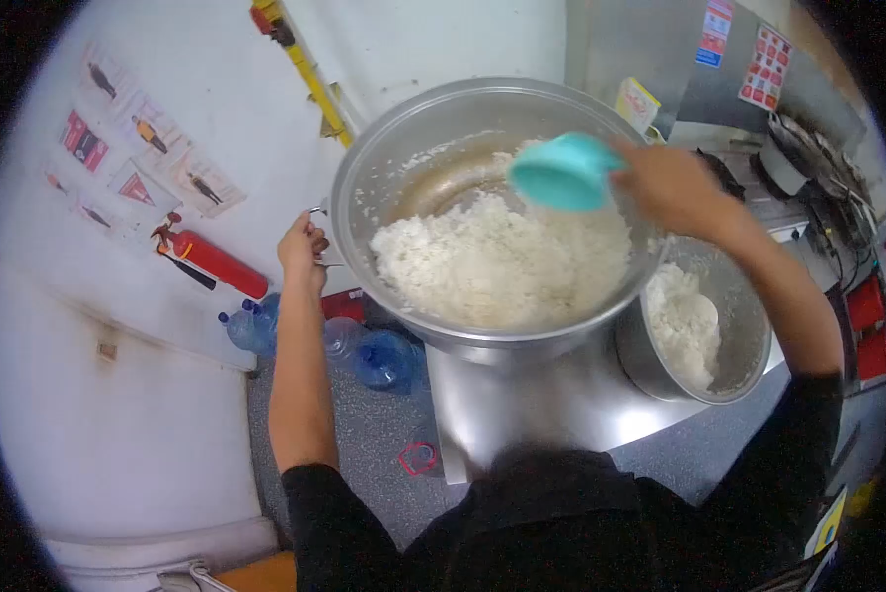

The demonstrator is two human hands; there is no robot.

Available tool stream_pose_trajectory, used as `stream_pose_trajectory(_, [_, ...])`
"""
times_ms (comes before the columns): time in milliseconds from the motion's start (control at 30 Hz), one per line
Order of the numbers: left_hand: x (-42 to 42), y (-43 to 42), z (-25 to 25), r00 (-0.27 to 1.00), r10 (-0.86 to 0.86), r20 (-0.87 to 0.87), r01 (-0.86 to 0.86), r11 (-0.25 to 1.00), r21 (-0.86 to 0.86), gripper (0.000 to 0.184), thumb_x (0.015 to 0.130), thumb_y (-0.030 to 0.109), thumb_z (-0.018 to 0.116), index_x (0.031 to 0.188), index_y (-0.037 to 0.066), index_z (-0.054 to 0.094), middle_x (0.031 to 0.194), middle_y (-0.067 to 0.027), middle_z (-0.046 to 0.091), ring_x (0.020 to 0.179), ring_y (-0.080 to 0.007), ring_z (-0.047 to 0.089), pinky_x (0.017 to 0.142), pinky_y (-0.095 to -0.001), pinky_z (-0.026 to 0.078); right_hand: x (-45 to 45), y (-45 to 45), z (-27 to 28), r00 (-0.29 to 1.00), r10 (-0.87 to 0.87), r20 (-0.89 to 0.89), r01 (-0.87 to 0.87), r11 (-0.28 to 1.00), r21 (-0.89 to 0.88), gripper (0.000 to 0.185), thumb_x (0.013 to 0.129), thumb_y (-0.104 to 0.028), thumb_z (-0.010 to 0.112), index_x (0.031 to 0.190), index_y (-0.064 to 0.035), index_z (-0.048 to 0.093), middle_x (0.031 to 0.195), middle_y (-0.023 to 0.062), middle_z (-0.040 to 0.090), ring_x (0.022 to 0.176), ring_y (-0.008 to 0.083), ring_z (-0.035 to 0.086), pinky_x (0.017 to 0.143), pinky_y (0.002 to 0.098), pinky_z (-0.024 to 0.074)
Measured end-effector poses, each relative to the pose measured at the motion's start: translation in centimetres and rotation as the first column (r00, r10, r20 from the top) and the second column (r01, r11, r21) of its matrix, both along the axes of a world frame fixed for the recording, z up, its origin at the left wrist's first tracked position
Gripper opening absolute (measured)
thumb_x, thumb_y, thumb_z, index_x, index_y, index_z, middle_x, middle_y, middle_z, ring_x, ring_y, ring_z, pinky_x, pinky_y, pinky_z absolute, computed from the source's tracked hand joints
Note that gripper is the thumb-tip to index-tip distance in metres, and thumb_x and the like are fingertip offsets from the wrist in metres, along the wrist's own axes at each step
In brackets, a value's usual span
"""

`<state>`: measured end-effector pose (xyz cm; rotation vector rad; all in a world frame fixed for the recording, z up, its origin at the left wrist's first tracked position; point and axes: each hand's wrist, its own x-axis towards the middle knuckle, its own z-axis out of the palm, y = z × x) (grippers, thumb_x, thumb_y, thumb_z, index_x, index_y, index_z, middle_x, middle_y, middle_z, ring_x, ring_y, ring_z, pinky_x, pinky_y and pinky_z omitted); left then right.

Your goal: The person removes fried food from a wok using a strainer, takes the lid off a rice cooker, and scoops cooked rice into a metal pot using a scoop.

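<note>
A large metal pot (pixel 349 197) stands tilted before me, with a heap of cooked white rice (pixel 492 259) inside. My left hand (pixel 303 245) is closed around the metal loop handle on the pot's left side. Over the right part of the pot, my right hand (pixel 672 185) grips a turquoise plastic scoop (pixel 561 174), its bowl just above the rice. Hand and scoop are slightly blurred. To the right is a smaller metal pot (pixel 744 345) with more rice (pixel 682 326) and a pale round-edged object partly in it.
Under both pots is a steel table (pixel 507 405). Large blue water bottles (pixel 384 360) stand on the floor at left, below a wall-mounted red fire extinguisher (pixel 216 264). Pans (pixel 798 153) and a stove area lie at the right back.
</note>
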<state>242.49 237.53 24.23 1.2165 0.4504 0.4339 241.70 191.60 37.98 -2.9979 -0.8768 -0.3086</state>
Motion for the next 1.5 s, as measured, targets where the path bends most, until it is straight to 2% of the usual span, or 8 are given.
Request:
stream_pose_trajectory(100, [-0.7, -0.7, 0.6, 0.998, -0.032, 0.046, 0.034, 0.999, -0.027, 0.026, 0.088, 0.022, 0.053, 0.066, 0.012, 0.043, 0.051, 0.0034, 0.033, 0.046, -0.0079, 0.031, 0.045, -0.0218, 0.024, 3.3, 9.8, -4.2, 0.992, 0.044, -0.116, -0.065, 0.981, -0.182, 0.034, 0.078, -0.011, 0.052, 0.11, 0.0019, 0.053, 0.085, 0.0193, 0.065, 0.079, 0.0326, 0.065, 0.066, 0.0436, 0.0516])
stream_pose_trajectory(400, [-0.2, -0.9, 0.7, 0.998, -0.016, 0.056, 0.019, 0.999, -0.041, 0.029, 0.089, 0.025, 0.048, 0.064, 0.014, 0.038, 0.049, 0.0031, 0.034, 0.042, -0.0085, 0.028, 0.041, -0.0257, 0.019, 5.4, 18.7, -7.1, 0.914, 0.157, -0.375, -0.314, 0.859, -0.404, 0.025, 0.079, -0.016, 0.051, 0.089, 0.0035, 0.063, 0.094, 0.0209, 0.063, 0.084, 0.0335, 0.064, 0.071, 0.0434, 0.0514])
stream_pose_trajectory(1033, [-0.4, -0.8, 1.0, 0.999, 0.022, -0.038, -0.022, 1.0, 0.0, 0.032, 0.088, 0.024, 0.048, 0.061, 0.007, 0.046, 0.057, -0.0015, 0.044, 0.052, -0.011, 0.039, 0.049, -0.0279, 0.031, 6.0, 19.1, -8.7, 0.659, 0.228, -0.717, -0.508, 0.838, -0.2, 0.037, 0.085, -0.031, 0.051, 0.098, 0.0034, 0.059, 0.09, 0.0273, 0.06, 0.091, 0.042, 0.057, 0.081, 0.0459, 0.0452])
stream_pose_trajectory(1133, [-0.3, -1.0, 1.0, 0.997, 0.044, -0.057, -0.042, 0.999, 0.019, 0.032, 0.088, 0.024, 0.048, 0.06, 0.009, 0.045, 0.056, -0.0009, 0.043, 0.049, -0.0109, 0.037, 0.047, -0.0278, 0.029, 5.7, 18.2, -8.4, 0.651, 0.264, -0.712, -0.491, 0.861, -0.131, 0.033, 0.084, -0.028, 0.052, 0.095, 0.0027, 0.059, 0.086, 0.0251, 0.061, 0.088, 0.0439, 0.057, 0.081, 0.0463, 0.0441])
stream_pose_trajectory(1200, [-0.4, -0.9, 0.8, 1.0, -0.006, -0.009, 0.006, 1.0, -0.018, 0.031, 0.089, 0.024, 0.047, 0.06, 0.011, 0.044, 0.053, 0.0006, 0.04, 0.047, -0.0102, 0.034, 0.045, -0.0272, 0.027, 5.9, 17.6, -8.3, 0.613, 0.348, -0.709, -0.506, 0.862, -0.014, 0.023, 0.079, -0.019, 0.056, 0.075, 0.0038, 0.056, 0.069, 0.0192, 0.059, 0.067, 0.0341, 0.058, 0.064, 0.0419, 0.0449])
stream_pose_trajectory(1233, [-0.4, -0.9, 0.8, 1.0, -0.014, -0.006, 0.014, 1.0, -0.011, 0.031, 0.089, 0.024, 0.047, 0.06, 0.011, 0.044, 0.053, 0.0006, 0.04, 0.047, -0.0102, 0.034, 0.045, -0.0272, 0.027, 6.0, 17.3, -7.9, 0.618, 0.349, -0.704, -0.5, 0.866, -0.01, 0.023, 0.079, -0.019, 0.056, 0.075, 0.0038, 0.056, 0.069, 0.0192, 0.059, 0.067, 0.0341, 0.058, 0.064, 0.0419, 0.0449])
stream_pose_trajectory(1300, [-0.5, -0.9, 0.9, 0.999, -0.041, 0.028, 0.043, 0.997, -0.058, 0.03, 0.09, 0.024, 0.047, 0.062, 0.012, 0.042, 0.052, 0.0023, 0.037, 0.044, -0.0087, 0.03, 0.043, -0.0258, 0.023, 6.0, 17.1, -6.1, 0.362, -0.052, -0.931, -0.173, 0.977, -0.121, 0.02, 0.081, -0.019, 0.056, 0.086, -0.0002, 0.06, 0.056, 0.008, 0.052, 0.045, 0.0189, 0.049, 0.042, 0.0341, 0.0395])
stream_pose_trajectory(1500, [0.1, -0.7, 0.3, 1.0, 0.01, 0.02, -0.009, 0.999, -0.05, 0.03, 0.09, 0.026, 0.047, 0.064, 0.014, 0.041, 0.05, 0.0041, 0.034, 0.042, -0.0075, 0.028, 0.041, -0.0244, 0.02, 7.9, 12.3, -3.2, 0.225, -0.017, -0.974, 0.051, 0.999, -0.006, 0.018, 0.077, -0.019, 0.06, 0.08, -0.0011, 0.058, 0.051, 0.0012, 0.044, 0.037, 0.0096, 0.037, 0.034, 0.0281, 0.0289])
